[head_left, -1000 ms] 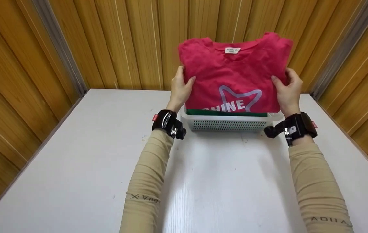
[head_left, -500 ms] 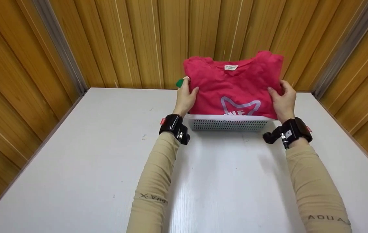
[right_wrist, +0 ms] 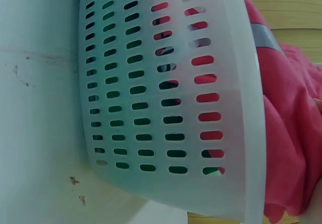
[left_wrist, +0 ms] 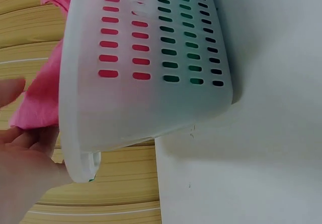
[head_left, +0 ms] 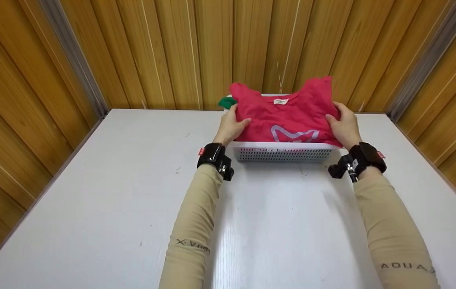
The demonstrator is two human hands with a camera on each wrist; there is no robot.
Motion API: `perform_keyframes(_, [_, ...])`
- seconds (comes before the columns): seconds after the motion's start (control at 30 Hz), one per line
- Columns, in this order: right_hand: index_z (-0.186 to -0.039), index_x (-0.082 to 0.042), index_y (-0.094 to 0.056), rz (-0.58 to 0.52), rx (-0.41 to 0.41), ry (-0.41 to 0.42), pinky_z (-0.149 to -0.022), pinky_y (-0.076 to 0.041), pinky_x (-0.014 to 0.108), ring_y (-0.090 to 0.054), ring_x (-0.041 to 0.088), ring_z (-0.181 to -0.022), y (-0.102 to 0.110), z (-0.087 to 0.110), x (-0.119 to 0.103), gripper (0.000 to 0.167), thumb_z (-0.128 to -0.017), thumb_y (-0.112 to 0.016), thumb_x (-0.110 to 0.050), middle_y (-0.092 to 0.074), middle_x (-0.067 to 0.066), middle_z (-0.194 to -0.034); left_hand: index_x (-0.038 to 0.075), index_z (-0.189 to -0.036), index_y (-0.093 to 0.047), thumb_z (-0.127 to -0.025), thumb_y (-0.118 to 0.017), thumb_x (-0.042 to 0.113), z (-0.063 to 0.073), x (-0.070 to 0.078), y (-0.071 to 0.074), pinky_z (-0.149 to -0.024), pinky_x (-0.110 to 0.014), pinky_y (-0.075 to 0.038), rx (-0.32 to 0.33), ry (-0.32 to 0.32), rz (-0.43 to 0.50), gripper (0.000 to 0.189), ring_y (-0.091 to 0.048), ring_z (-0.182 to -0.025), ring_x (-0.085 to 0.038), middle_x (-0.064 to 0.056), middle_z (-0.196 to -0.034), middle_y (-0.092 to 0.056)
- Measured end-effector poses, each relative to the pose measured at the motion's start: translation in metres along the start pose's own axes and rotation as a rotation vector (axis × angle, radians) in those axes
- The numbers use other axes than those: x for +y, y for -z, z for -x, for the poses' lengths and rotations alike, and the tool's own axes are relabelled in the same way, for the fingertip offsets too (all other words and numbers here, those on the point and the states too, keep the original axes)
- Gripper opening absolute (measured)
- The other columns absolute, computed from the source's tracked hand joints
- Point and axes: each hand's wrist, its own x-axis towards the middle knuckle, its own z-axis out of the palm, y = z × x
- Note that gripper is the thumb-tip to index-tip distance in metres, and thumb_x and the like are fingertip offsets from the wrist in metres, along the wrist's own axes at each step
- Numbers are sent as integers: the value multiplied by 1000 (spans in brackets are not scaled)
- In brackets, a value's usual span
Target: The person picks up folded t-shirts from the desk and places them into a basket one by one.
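A pink T-shirt (head_left: 288, 116) with a pale star print and a white neck label stands partly inside a white perforated plastic basket (head_left: 286, 146). Its lower part is hidden behind the basket's front wall. At the shirt's left side my left hand (head_left: 229, 127) grips the edge, thumb on the front. My right hand (head_left: 345, 125) holds the opposite edge the same way. Green cloth (head_left: 226, 102) pokes out over the basket's back left. Through the slots in the left wrist view, pink fabric (left_wrist: 141, 48) shows above green fabric (left_wrist: 193, 56).
The basket rests toward the back of a white table (head_left: 131, 180). Close behind it rises a wood-patterned panel wall (head_left: 171, 52), with more panels at left and right. Black wrist cameras (head_left: 215, 158) are strapped on both wrists.
Both hands have lowered the pink T-shirt into the basket, so less of its print shows. Green cloth has come into view at the back left.
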Motion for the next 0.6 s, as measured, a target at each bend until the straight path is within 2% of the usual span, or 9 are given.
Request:
perform_keyframes(0.1, [-141,7,-35,65,-38,-6,-113,-29,49,-40,42,-132,2,0,2,51,-94,-51,-3,-42,30,-141,0,-149,-22,-91,-59,9,1,-1,-2,-115,-33,-31,-63,6,-4,70,-41,-137,-26,-19,-148,-40])
perform_keyframes(0.2, [-143,8,-32,147,-74,-38,-114,-26,52,-36,45,-134,3,1,4,54,-95,-51,-7,-39,32,-143,-4,-149,-16,-91,-56,6,1,-1,-4,-116,-33,-29,-59,-19,-55,71,-39,-138,-28,-21,-149,-37])
perform_keyframes(0.3, [-139,10,-36,210,-94,-73,-111,-29,54,-39,47,-130,4,4,6,51,-95,-50,-12,-42,34,-138,-6,-149,-14,-92,-55,6,3,0,-5,-116,-33,-29,-42,-23,-89,71,-38,-138,-28,-21,-150,-35])
perform_keyframes(0.47, [-135,13,-39,278,-82,-113,-108,-29,57,-38,49,-126,4,8,7,53,-96,-48,-22,-41,37,-133,-4,-148,-22,-91,-53,5,5,-1,-2,-117,-33,-28,-3,-28,-47,66,-35,-140,-28,-19,-152,-34])
perform_keyframes(0.6, [-139,9,-37,310,-36,-148,-108,-26,58,-30,51,-129,6,10,3,60,-96,-47,-31,-34,35,-139,-5,-141,-37,-91,-53,3,10,-4,3,-114,-36,-32,59,-105,-66,53,-41,-136,-30,-22,-143,-44])
